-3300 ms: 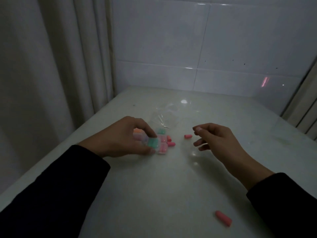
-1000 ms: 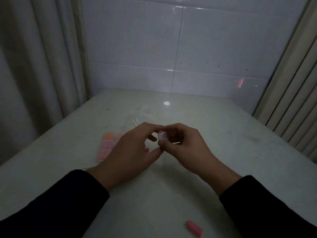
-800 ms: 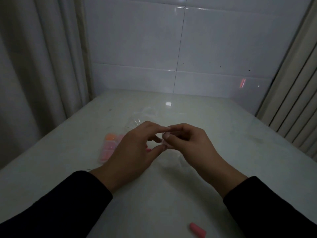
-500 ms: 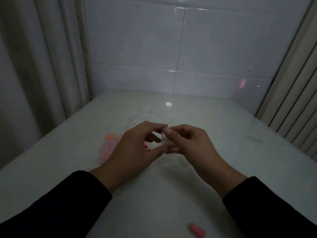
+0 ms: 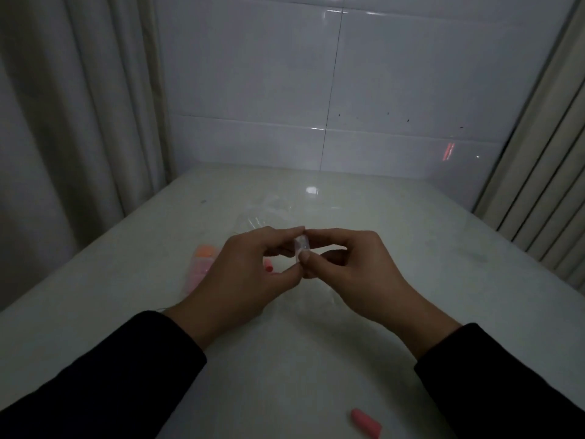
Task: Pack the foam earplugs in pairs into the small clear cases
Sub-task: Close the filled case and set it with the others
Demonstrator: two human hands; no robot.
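over the bare mid-table (image 5: 316,359), left hand (image 5: 240,280) and right hand (image 5: 354,274) fingers pinch one clear case (image 5: 301,243).

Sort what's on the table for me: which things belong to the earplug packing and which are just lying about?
Belongs to the job:
- small clear case, pinched between left hand and right hand
- pink earplug near the front edge
- red earplug behind the left hand
- filled cases, orange and pink inside

Lying about:
- clear plastic bag
- curtain
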